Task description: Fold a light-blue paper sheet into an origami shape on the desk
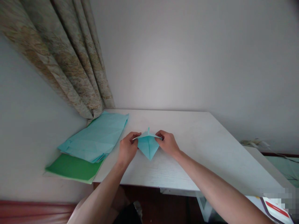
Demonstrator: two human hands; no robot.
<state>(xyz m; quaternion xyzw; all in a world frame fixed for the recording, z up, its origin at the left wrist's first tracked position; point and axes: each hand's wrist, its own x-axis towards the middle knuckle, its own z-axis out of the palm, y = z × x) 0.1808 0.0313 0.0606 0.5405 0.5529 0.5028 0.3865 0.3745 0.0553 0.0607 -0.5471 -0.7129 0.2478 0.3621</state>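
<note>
A light-blue folded paper (pixel 149 147) is held just over the white table (pixel 191 137), with one point towards me and a small peak at its far side. My left hand (pixel 129 146) pinches its left corner between thumb and fingers. On the opposite side, my right hand (pixel 168 142) grips the right corner the same way. The paper's upper flap spreads between both hands, and a crease runs down its middle. Parts of the fingertips are hidden behind the paper.
Left of my hands lies a stack of light-blue paper sheets (pixel 98 133), on top of green sheets (pixel 74 168) that overhang the table's left side. A patterned curtain (pixel 77 59) hangs at the back left corner. Cables (pixel 254 143) lie beyond the table's right edge.
</note>
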